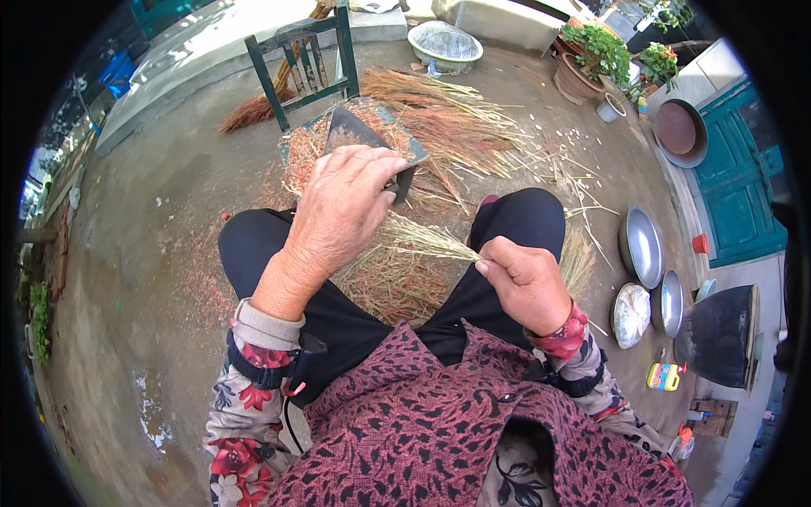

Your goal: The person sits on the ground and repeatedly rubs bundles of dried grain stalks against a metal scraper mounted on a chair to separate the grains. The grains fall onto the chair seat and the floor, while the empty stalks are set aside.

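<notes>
My right hand (524,282) is closed around the stalk end of a small bundle of pale straw-like stalks (431,239), whose bushy tips point left toward my other hand. My left hand (345,203) is over the near edge of a dark metal blade-like piece (355,130) on a green wooden chair (313,63). Its fingers curl over that edge; whether they grip it is hidden. Reddish seed husks (304,152) cover the chair seat around the metal. Between my knees lies a heap of stripped stalks and husks (399,285) on the ground.
Reddish seed-headed stalks (443,120) lie behind the chair, beside a broom (250,113) and a covered basin (445,44). At right are metal basins (643,247), a large dark pot (716,336), a yellow jug (663,376) and a green door (738,184). Potted plants (580,79) stand at upper right.
</notes>
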A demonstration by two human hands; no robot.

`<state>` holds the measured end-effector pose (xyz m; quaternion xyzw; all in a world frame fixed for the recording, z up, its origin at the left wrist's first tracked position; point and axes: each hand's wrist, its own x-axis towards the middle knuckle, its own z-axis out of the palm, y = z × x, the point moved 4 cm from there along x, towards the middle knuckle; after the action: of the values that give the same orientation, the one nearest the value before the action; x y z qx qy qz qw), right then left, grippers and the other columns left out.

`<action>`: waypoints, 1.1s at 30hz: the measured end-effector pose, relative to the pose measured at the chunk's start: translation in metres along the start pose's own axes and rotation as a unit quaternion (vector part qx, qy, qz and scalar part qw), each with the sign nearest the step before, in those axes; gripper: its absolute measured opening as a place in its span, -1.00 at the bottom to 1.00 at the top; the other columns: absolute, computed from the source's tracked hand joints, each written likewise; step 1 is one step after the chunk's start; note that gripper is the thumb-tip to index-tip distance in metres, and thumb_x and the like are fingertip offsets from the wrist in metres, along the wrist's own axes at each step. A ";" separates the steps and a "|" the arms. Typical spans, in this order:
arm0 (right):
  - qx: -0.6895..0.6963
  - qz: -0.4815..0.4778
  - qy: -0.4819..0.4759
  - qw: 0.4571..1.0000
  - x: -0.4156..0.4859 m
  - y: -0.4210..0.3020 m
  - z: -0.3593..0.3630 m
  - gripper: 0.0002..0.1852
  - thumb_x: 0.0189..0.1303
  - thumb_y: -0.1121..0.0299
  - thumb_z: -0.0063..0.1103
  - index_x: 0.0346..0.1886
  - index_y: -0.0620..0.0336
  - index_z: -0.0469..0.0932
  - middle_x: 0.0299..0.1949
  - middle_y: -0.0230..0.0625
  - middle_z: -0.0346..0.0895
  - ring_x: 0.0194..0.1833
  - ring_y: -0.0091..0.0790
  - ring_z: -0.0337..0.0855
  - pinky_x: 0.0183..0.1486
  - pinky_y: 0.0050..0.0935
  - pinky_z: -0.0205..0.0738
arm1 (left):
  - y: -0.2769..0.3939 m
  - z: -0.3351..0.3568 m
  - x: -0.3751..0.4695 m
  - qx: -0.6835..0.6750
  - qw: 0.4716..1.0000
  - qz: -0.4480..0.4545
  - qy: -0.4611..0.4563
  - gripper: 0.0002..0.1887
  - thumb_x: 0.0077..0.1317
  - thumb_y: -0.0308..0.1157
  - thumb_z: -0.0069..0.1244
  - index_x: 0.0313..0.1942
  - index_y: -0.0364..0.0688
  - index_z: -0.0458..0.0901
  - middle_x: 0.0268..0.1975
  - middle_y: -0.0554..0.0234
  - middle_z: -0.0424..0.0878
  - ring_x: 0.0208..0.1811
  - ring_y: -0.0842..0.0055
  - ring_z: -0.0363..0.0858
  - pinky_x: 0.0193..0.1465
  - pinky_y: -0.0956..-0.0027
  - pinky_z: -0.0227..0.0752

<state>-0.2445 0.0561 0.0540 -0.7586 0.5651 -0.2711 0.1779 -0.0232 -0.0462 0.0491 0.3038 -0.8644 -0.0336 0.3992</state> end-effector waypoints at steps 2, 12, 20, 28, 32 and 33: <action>-0.017 -0.029 0.007 0.999 0.002 -0.004 0.003 -0.92 0.26 0.54 0.28 -0.29 0.23 0.55 -0.48 -0.11 0.51 -0.43 -0.01 0.59 -0.35 -0.30 0.46 | 0.023 0.013 -0.002 -0.081 0.995 0.033 -0.052 -0.72 0.24 -0.43 0.22 -0.02 -0.14 0.68 -0.04 0.26 0.70 0.12 0.26 0.60 0.23 0.15 0.39; -0.128 -0.124 0.010 0.984 0.001 -0.015 -0.004 -0.89 0.15 0.56 0.26 -0.28 0.16 0.54 -0.47 -0.20 0.50 -0.38 -0.05 0.64 -0.37 -0.20 0.46 | 0.045 0.030 -0.001 -0.173 0.974 0.047 -0.142 -0.83 0.20 -0.44 0.28 -0.20 -0.18 0.73 -0.25 0.27 0.68 -0.15 0.28 0.63 -0.06 0.23 0.48; -0.169 -0.160 0.045 0.972 0.003 -0.017 -0.005 -0.85 0.05 0.56 0.25 -0.31 0.14 0.51 -0.48 -0.26 0.45 -0.39 -0.12 0.62 -0.37 -0.21 0.47 | 0.038 0.029 -0.006 -0.224 0.966 -0.021 -0.130 -0.84 0.19 -0.51 0.27 -0.21 -0.22 0.71 -0.27 0.21 0.68 -0.19 0.23 0.66 -0.15 0.24 0.55; -0.168 -0.152 0.059 0.972 0.003 -0.019 0.001 -0.86 0.02 0.50 0.22 -0.35 0.11 0.48 -0.48 -0.30 0.43 -0.40 -0.14 0.62 -0.38 -0.19 0.48 | 0.046 0.029 -0.004 -0.183 0.977 0.005 -0.110 -0.84 0.14 -0.50 0.28 -0.28 -0.20 0.68 -0.29 0.25 0.64 -0.20 0.26 0.64 -0.13 0.24 0.53; -0.159 -0.150 0.049 0.975 0.003 -0.019 0.002 -0.86 0.05 0.52 0.23 -0.32 0.12 0.50 -0.48 -0.28 0.44 -0.40 -0.13 0.62 -0.37 -0.20 0.48 | 0.044 0.029 -0.008 -0.197 0.975 0.007 -0.103 -0.85 0.13 -0.49 0.26 -0.30 -0.21 0.65 -0.32 0.25 0.60 -0.23 0.27 0.61 -0.17 0.24 0.50; -0.154 -0.152 0.040 0.975 0.002 -0.019 0.003 -0.86 0.07 0.55 0.23 -0.30 0.13 0.51 -0.48 -0.27 0.45 -0.40 -0.12 0.62 -0.37 -0.20 0.47 | 0.045 0.030 -0.010 -0.190 0.976 0.018 -0.103 -0.86 0.12 -0.49 0.24 -0.31 -0.21 0.63 -0.34 0.24 0.58 -0.25 0.28 0.60 -0.18 0.24 0.49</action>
<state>-0.2279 0.0593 0.0631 -0.8426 0.4845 -0.2350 -0.0072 -0.0618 -0.0090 0.0357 0.2014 -0.8842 -0.2212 0.3586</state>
